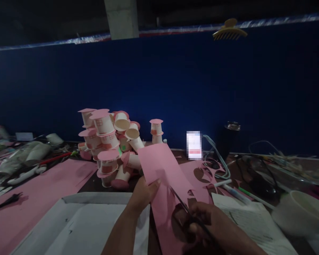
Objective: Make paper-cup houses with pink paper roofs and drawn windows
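Observation:
My left hand [145, 193] grips the left edge of a sheet of pink paper [162, 163], thumb on top, and holds it up at a tilt. My right hand [207, 219] is closed around the handles of a pair of scissors [179, 199]. The dark blades point up and left, with their tips at the middle of the sheet. Lower on the paper, beside my right hand, is a rounded cut-out gap. Just behind lie more pink paper scraps [194, 168] with round holes in them.
Paper cups with pink paper discs [106, 140] are stacked at the back left. A white tray-like sheet [101, 223] lies in front, pink sheets [50, 187] to the left. A lit phone [194, 145], dark bottle [227, 141], pens [236, 194], notebook [250, 223] and white cup [303, 212] are on the right.

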A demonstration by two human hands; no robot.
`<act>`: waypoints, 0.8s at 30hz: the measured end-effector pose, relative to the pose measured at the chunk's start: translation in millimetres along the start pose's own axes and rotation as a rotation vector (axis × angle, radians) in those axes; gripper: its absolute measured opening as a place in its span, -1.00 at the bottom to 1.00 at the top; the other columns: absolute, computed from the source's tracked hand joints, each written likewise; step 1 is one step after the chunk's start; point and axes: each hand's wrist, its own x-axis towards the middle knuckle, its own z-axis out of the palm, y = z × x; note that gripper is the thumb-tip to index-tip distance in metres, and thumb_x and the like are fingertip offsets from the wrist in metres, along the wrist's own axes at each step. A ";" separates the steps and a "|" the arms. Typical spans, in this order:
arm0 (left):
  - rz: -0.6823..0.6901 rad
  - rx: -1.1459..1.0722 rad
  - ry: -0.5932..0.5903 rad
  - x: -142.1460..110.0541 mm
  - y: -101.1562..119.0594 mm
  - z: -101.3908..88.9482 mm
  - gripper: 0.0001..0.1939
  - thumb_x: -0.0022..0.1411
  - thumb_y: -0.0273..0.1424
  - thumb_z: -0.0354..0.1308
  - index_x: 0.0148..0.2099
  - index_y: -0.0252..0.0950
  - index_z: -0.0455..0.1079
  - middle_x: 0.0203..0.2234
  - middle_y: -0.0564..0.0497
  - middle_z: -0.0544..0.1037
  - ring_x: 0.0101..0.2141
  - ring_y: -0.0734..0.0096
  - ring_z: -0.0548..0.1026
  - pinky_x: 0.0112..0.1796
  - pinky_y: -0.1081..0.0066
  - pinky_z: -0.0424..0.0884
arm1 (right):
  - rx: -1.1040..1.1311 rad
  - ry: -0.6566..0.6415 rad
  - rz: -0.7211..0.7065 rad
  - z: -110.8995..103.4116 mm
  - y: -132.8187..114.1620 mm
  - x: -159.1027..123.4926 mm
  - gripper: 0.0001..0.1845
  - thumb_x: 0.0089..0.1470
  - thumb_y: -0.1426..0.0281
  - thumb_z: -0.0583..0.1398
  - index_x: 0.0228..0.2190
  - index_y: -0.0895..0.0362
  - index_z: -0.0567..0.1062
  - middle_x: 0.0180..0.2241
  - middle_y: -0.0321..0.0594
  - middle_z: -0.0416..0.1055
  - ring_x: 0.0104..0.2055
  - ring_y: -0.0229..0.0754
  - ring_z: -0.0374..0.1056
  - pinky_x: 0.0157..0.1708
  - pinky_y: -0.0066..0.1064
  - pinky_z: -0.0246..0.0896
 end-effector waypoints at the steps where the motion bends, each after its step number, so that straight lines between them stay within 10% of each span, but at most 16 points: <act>1: -0.015 -0.007 -0.035 -0.7 -0.1 -0.2 -0.65 0.05 -0.29 0.24 -0.12 -0.36 0.50 -0.21 -0.15 0.59 -0.17 0.05 0.49 -0.17 0.30 0.37 | -0.004 0.006 -0.012 -0.4 0.4 0.2 -0.71 -0.14 0.19 0.29 -0.43 0.12 0.41 -0.59 -0.36 0.34 -0.61 -0.34 0.21 -0.62 -0.54 0.05; 24: -0.066 -0.347 -0.288 -8.7 -1.0 4.9 -0.58 0.08 -0.32 0.25 0.00 -0.36 0.44 -0.13 -0.21 0.55 -0.18 0.10 0.49 -0.11 0.22 0.35 | -0.089 -0.002 -0.159 -5.7 0.9 0.3 -0.78 -0.07 0.26 0.27 -0.43 0.18 0.53 -0.49 -0.31 0.40 -0.44 -0.27 0.24 -0.47 -0.50 0.10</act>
